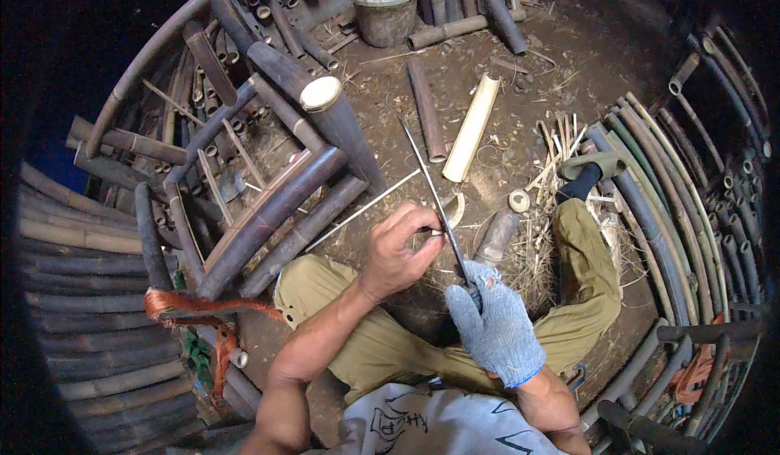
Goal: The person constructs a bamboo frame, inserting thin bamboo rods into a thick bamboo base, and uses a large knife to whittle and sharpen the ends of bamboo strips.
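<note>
My right hand (500, 325), in a grey-blue knitted glove, grips the handle of a long knife (435, 191). Its narrow dark blade slants up and to the left. My bare left hand (404, 248) is closed in a pinch right beside the blade, and a small pale bit shows at the fingertips; I cannot make out what it is. A thin pale bamboo strip (366, 207) runs from near my left knee up to the blade. Just beyond the blade is a curved bamboo piece (455, 210), and a short bamboo log (497, 238) lies to its right.
A split bamboo half (473, 130) and a dark bamboo length (426, 110) lie ahead on the dirt floor. A bamboo chair frame (268, 219) stands left. Bamboo poles (666, 211) line the right side. Shavings (528, 268) gather by my right leg; a bucket (385, 16) stands at the back.
</note>
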### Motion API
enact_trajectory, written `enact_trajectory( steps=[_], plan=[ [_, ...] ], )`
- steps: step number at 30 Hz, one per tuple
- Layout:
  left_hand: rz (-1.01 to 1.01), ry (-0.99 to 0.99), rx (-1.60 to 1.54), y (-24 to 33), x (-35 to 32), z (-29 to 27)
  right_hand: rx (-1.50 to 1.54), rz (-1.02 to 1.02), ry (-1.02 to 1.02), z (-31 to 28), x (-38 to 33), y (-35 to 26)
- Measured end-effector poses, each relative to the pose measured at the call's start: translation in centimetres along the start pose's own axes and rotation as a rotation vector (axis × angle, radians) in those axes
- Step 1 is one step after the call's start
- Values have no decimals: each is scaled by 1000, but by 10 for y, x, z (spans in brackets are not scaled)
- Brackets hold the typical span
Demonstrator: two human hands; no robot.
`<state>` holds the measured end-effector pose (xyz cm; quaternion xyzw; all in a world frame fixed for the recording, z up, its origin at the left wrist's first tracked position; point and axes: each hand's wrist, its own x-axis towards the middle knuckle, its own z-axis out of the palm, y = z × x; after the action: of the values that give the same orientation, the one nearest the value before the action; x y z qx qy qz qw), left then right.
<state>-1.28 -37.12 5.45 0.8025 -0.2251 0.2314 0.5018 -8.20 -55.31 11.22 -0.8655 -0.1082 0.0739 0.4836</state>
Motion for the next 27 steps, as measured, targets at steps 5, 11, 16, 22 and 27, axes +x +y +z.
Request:
enact_trajectory(
  steps=[5, 11, 16, 22, 27],
  plan=[
    [11, -5, 43, -2, -1, -3, 47, 30, -34, 1, 5, -1],
    [-233, -25, -80, 4, 2, 0, 155, 164, -84, -10, 0, 2],
    [-296, -64, -209, -5, 5, -5, 213, 270, -160, -21, -34, 16],
    [-288, -170, -242, -1, 3, -12, 383, 200, -74, -39, -23, 6],
    [-153, -205, -97, 6, 6, -17, 449, 197, -153, -29, 3, 14]
  ],
)
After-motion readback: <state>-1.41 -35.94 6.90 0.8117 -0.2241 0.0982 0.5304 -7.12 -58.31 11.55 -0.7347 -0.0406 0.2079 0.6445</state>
